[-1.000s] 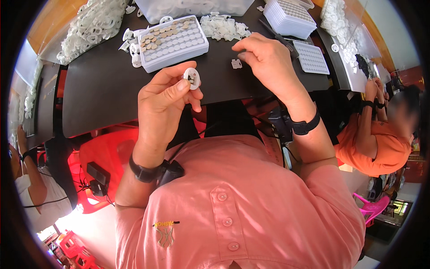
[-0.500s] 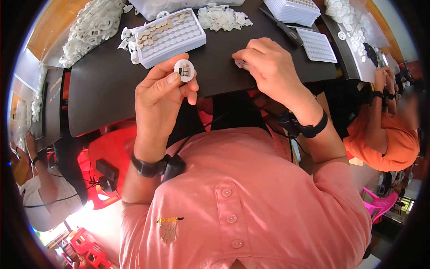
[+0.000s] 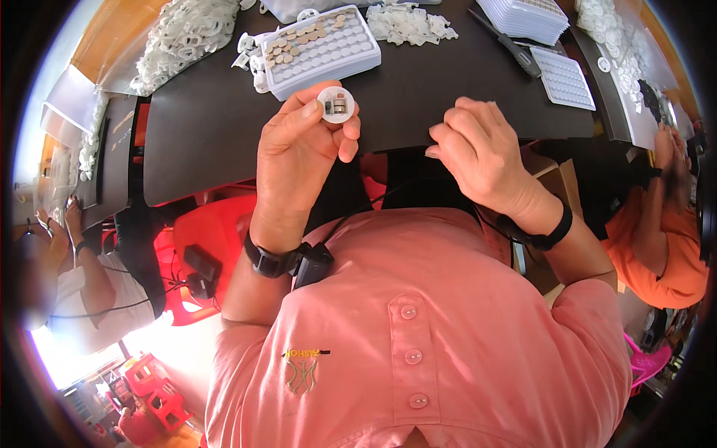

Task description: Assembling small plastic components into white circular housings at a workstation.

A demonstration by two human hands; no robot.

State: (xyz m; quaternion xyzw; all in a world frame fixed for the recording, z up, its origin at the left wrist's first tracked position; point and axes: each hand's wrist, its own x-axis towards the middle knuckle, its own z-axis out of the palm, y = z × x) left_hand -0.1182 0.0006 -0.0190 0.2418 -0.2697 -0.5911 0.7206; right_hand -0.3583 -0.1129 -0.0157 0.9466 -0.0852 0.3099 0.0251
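Fingers of the left hand point(image 3: 297, 153) are clamped on a small white disc point(image 3: 337, 105), thumb at its left rim and the forefinger behind it, while the lower fingers curl loosely beneath. It's held up just above the near part of the dark table point(image 3: 202, 142), left of the middle. The right hand point(image 3: 478, 153) is over the near edge, right of the middle and well apart from the disc, its fingers bent inward; from where I stand I can't tell whether the tips meet or pinch anything.

Toward the far edge, just beyond the left hand, sits a white tray point(image 3: 358, 69) with rows of round places (tan, coin-like pieces lie over its left and far part, and the remaining rounds look white). Small white parts point(image 3: 256, 60) crowd its left side, and a heap of flat translucent pieces point(image 3: 411, 24) lies to its right. By the table's far right corner rises a stack of white trays point(image 3: 520, 24); nearer, by the right edge, a shallow tray point(image 3: 566, 78) shows rows of round hollows, with a long black tool point(image 3: 514, 51) slanting just beside it.

As for the disc, its face is turned up, round and pale-rimmed, with a dark block at the left and small metallic bits in the middle.
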